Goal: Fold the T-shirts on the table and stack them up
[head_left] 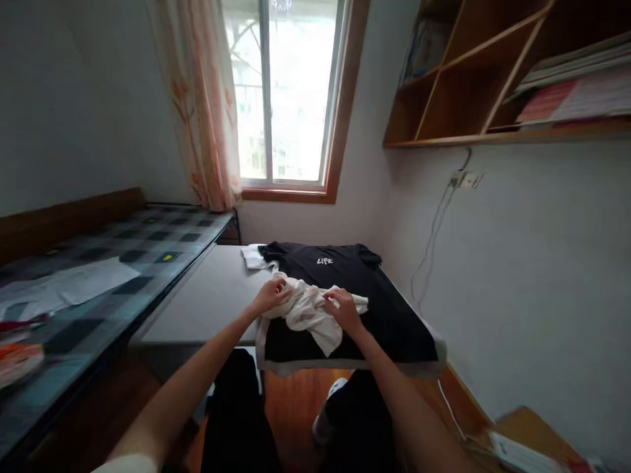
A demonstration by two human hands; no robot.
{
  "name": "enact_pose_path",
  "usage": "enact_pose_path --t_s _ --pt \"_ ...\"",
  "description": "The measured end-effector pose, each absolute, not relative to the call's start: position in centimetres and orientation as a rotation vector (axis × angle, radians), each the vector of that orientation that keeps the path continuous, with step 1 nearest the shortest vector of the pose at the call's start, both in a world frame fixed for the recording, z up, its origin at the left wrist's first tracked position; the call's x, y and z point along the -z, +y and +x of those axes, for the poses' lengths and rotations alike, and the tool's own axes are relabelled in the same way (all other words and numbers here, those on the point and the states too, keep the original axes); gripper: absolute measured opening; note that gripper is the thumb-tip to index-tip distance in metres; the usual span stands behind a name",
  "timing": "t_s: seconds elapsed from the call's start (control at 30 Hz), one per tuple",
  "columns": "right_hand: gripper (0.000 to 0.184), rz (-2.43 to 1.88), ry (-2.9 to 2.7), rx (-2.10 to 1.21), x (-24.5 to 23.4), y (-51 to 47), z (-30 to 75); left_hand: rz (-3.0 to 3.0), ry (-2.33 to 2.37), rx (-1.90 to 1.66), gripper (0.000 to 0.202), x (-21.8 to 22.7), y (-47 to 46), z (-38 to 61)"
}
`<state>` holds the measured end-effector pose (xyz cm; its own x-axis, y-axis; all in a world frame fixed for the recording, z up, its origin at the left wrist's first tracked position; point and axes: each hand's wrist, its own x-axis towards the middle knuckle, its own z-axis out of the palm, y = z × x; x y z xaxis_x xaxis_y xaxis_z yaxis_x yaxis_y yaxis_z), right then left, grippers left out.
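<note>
White cloth [308, 307]: bunched heap, lying on the black shirt [357, 276], which is spread over the right part of the desk [211, 292]. Long axis of the heap runs roughly left to right across the person's front; one loose corner points back toward the person, between the two forearms.

Left hand [271, 295]: at the heap's left end, fingers bent over its edge and touching. Heap extends rightward from these fingers. Right hand [344, 311]: right of the heap's middle, fingers touching from the near side, slightly curled. A short end of cloth reaches past this hand to the right; the main bulk lies to its left, between the hands. Neither hand is nearer; both are in contact. Whether either set of fingers is clamped on the fabric or merely resting: cannot tell.

White piece [254, 257] beyond the left hand, beside the shirt's far left; join to the heap unclear.
</note>
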<state>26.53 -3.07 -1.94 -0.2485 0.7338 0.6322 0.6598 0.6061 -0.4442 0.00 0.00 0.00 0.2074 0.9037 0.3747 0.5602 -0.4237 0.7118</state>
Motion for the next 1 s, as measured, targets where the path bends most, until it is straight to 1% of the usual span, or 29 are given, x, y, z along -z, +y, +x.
enact_pose_path --t_s 0.1,0.17,0.2,0.3,0.33,0.37,0.57,0.73,0.8,0.87,0.93,1.0 --pt "0.042 -1.053 -2.095 -0.135 2.2 -3.8 25.6 2.037 1.282 -1.085 0.026 0.4 -0.5 0.7" --pt "0.049 -1.071 -2.155 -0.146 2.6 -4.2 24.6 2.057 1.231 -1.072 0.025 0.7 -1.0 1.2" --pt "0.046 -1.096 -2.175 -0.149 2.8 -4.3 24.0 2.077 1.208 -1.066 0.025 0.9 -1.2 1.4" --pt "0.021 -1.192 -2.131 -0.119 3.1 -4.7 23.0 2.082 1.218 -1.078 0.025 1.5 -1.5 1.5" --pt "0.015 -1.211 -2.086 -0.097 3.0 -4.8 23.2 2.053 1.242 -1.096 0.024 1.6 -1.5 1.3" --pt "0.013 -1.218 -2.038 -0.072 2.9 -4.9 23.6 2.01 1.276 -1.122 0.024 1.7 -1.4 0.9" --pt "0.018 -1.248 -1.824 0.087 1.9 -6.6 29.6 1.739 1.511 -1.317 0.032 1.0 -0.1 -3.2" --pt "0.022 -1.405 -1.526 0.13 2.0 -7.4 35.4 1.675 1.661 -1.471 0.033 0.1 0.5 -6.3" --pt "0.023 -1.501 -1.401 0.158 2.5 -7.5 37.4 1.669 1.676 -1.473 0.033 0.2 0.4 -6.9" --pt "0.02 -1.665 -1.429 0.164 3.2 -7.6 38.8 1.731 1.611 -1.367 0.034 0.4 0.1 -7.0" --pt "0.016 -1.855 -1.583 0.092 3.7 -7.6 39.6 1.872 1.488 -1.14 0.035 0.5 0.0 -6.9" --pt "0.013 -1.957 -1.706 0.025 3.8 -7.4 39.6 2.014 1.415 -0.918 0.04 0.5 0.0 -6.7"
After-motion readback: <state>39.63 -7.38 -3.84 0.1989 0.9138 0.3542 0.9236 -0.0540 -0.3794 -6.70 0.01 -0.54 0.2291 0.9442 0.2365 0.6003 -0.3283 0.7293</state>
